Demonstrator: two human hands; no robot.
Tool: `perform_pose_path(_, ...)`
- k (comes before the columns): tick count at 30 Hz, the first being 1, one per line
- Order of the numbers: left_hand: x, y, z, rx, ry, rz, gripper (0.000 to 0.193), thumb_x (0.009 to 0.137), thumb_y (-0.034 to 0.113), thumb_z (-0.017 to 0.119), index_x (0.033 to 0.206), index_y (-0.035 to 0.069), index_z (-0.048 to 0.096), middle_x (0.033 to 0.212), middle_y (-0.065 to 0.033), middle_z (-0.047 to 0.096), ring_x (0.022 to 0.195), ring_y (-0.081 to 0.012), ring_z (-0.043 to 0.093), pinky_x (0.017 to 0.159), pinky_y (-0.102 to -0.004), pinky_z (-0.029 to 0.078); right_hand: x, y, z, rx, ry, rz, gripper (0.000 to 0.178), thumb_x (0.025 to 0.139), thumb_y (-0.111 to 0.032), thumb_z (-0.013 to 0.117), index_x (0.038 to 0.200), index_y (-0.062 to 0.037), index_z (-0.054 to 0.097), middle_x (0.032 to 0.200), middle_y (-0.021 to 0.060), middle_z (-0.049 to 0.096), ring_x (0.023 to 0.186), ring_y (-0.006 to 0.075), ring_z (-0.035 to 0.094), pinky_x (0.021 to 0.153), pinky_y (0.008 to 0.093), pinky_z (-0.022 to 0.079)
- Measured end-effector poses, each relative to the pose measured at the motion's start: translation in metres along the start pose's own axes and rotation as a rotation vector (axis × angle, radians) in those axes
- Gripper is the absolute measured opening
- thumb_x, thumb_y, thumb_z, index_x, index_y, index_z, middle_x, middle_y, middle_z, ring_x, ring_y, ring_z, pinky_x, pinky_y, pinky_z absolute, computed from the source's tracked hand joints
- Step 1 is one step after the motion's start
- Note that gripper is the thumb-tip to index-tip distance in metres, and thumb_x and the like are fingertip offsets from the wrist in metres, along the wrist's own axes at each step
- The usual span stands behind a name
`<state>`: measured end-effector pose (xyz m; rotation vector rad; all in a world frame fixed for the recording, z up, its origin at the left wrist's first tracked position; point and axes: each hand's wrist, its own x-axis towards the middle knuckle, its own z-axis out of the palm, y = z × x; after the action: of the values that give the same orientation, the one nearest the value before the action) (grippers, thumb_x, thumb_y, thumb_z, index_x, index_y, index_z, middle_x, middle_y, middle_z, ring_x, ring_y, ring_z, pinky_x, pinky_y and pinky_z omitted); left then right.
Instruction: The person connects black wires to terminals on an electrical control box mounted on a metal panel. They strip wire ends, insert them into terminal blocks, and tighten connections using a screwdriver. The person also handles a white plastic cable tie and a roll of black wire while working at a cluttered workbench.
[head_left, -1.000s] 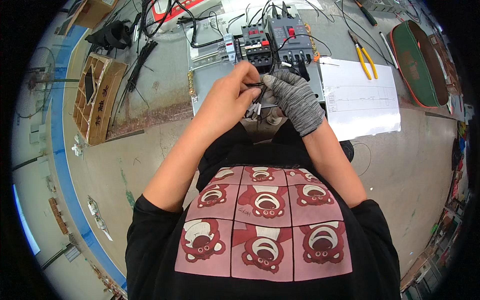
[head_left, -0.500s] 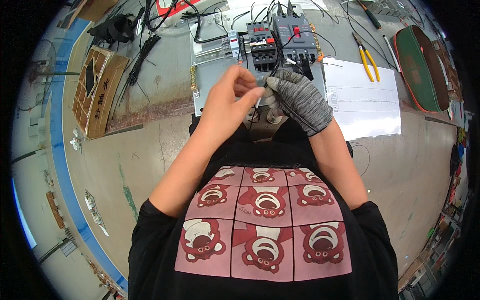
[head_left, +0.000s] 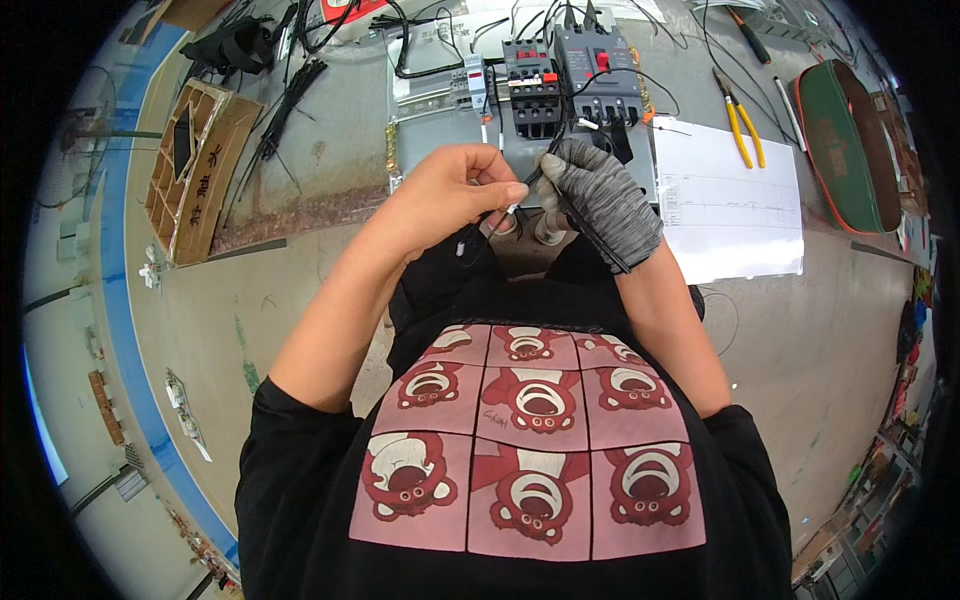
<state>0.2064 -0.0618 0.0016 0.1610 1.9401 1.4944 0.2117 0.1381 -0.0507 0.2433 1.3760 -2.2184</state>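
Observation:
My bare left hand [head_left: 455, 198] has thumb and forefinger pinched on a thin black wire with a small white sleeve [head_left: 513, 209]. Beside it, my right hand [head_left: 607, 203], in a grey fingerless-looking glove, is closed around several black wires [head_left: 600, 243] whose ends trail past the wrist. Both hands hover at the near edge of a metal mounting plate [head_left: 432, 138]. On that plate sit a small pale module [head_left: 475, 84], a black contactor [head_left: 531, 92] with red parts, and a larger grey circuit breaker [head_left: 601, 82] with a red lever. Black wires run from these devices toward my hands.
To the right lie a paper drawing [head_left: 735, 215], yellow-handled cutters [head_left: 742, 125], a screwdriver [head_left: 748, 38] and an open green pouch [head_left: 838, 150]. On the left are a divided cardboard box [head_left: 205, 175], a bundle of black cable ties [head_left: 287, 108] and a black strap-like item [head_left: 230, 48].
My left hand has tilted and lowered slightly, and the white-sleeved wire now shows below its fingertips. The right hand keeps its hold on the black wires. The view has shifted a little.

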Motion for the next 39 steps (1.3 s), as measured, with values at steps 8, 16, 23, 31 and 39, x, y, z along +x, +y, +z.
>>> perform_pose_path(8, -0.001, 0.009, -0.013, 0.17, -0.16, -0.003, 0.017, 0.092, 0.016, 0.06, 0.081, 0.003, 0.058, 0.071, -0.0001, 0.06, 0.063, -0.0066, 0.056, 0.059, -0.0203, 0.042, -0.003, 0.002, 0.004, 0.058, -0.005, -0.006, 0.012, 0.09, -0.013, 0.063, 0.091, -0.0007, 0.063, 0.069, 0.0049, 0.062, 0.06, 0.0126, 0.06, 0.05, 0.024, 0.048)
perform_pose_path(16, 0.007, 0.0, 0.0, -0.213, -0.143, 0.003, 0.017, 0.09, 0.019, 0.063, 0.084, 0.004, 0.06, 0.077, -0.0042, 0.066, 0.07, -0.0082, 0.058, 0.065, -0.0224, 0.044, -0.003, -0.001, 0.003, 0.039, -0.02, 0.025, 0.011, 0.089, -0.013, 0.064, 0.09, -0.0021, 0.063, 0.069, 0.0045, 0.062, 0.056, 0.0119, 0.059, 0.048, 0.0229, 0.047)
perform_pose_path(23, -0.007, -0.015, -0.004, -0.185, -0.237, -0.097, 0.018, 0.091, 0.019, 0.062, 0.081, 0.005, 0.057, 0.078, -0.0063, 0.067, 0.072, -0.011, 0.062, 0.067, -0.0231, 0.046, -0.004, 0.003, 0.007, 0.022, 0.023, 0.022, 0.012, 0.088, -0.016, 0.067, 0.09, -0.0044, 0.065, 0.072, 0.0024, 0.063, 0.058, 0.0114, 0.058, 0.05, 0.0242, 0.047)
perform_pose_path(31, 0.002, -0.009, 0.016, -0.348, 0.079, 0.01, 0.013, 0.096, 0.016, 0.053, 0.099, 0.004, 0.051, 0.086, -0.0051, 0.06, 0.078, -0.0147, 0.065, 0.069, -0.0262, 0.051, 0.003, 0.006, -0.004, -0.163, 0.05, -0.086, 0.016, 0.084, -0.015, 0.071, 0.096, -0.0056, 0.069, 0.084, 0.0003, 0.068, 0.076, 0.009, 0.062, 0.068, 0.022, 0.049)
perform_pose_path(39, 0.009, -0.016, 0.018, 0.054, 0.155, 0.241, 0.011, 0.093, 0.011, 0.056, 0.092, 0.002, 0.05, 0.086, -0.0023, 0.057, 0.079, -0.0114, 0.061, 0.069, -0.0257, 0.048, 0.005, 0.01, -0.003, 0.099, 0.044, -0.025, 0.012, 0.085, -0.015, 0.07, 0.09, -0.005, 0.068, 0.076, 0.0034, 0.067, 0.062, 0.0108, 0.064, 0.052, 0.0231, 0.051)
